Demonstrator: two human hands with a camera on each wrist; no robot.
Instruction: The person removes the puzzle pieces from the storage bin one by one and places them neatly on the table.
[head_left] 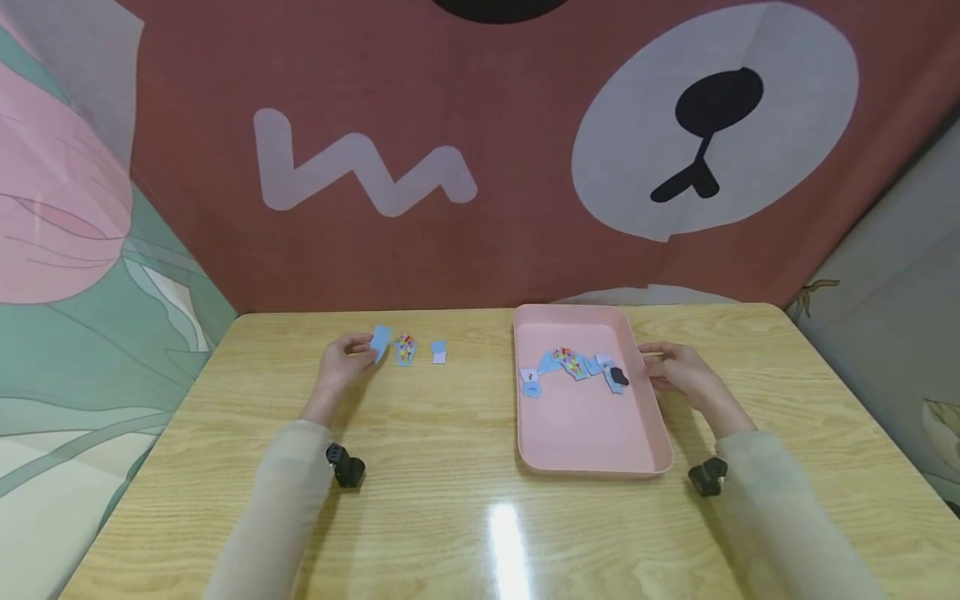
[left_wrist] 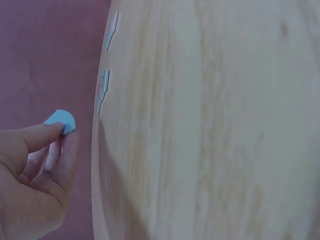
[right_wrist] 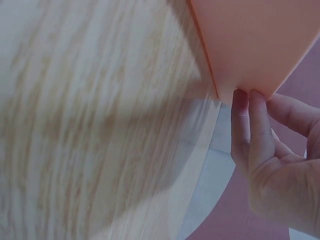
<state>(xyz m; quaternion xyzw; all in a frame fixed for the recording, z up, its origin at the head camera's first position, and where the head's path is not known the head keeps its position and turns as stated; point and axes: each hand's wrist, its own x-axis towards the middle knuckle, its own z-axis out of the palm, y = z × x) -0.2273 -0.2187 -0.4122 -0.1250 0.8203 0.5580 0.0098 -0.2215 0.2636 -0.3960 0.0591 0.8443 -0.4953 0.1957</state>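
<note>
Two sleeves (head_left: 279, 500) are running off the bottom. Left of centre, the left hand (head_left: 345, 364) is pinching one blue piece (head_left: 381, 342); the right hand (head_left: 684, 377), a fingertip hidden, is touching one tray (head_left: 588, 429); gripping or not, I can't tell.

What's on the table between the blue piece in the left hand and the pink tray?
Two small pieces, as the head view shows: a multicoloured piece nearer the blue piece, then a blue-and-white piece nearer the pink tray.
</note>
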